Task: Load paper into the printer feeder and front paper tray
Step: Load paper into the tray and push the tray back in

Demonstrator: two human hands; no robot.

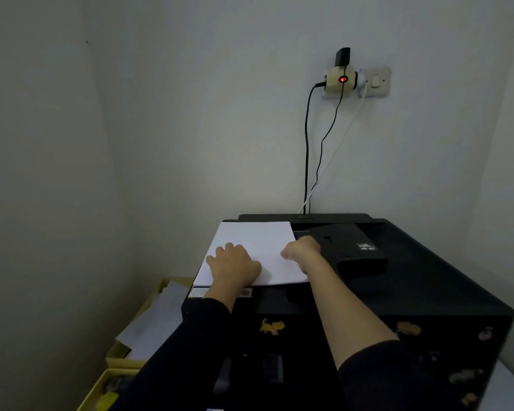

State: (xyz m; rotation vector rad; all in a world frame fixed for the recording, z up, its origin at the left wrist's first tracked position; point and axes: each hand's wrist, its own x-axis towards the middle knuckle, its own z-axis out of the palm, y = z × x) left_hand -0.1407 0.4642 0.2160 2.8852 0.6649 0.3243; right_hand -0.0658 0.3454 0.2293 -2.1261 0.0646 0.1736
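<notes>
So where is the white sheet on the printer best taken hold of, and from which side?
At its right edge, coming from the right, pinched top and bottom. The sheet lies flat on the printer, so only an edge gives purchase. The right hand seems to pinch there, while the left hand presses it down.

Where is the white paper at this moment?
In the head view, the white paper lies top-left on the printer, under the left hand, the right hand pinching its right edge.
</notes>
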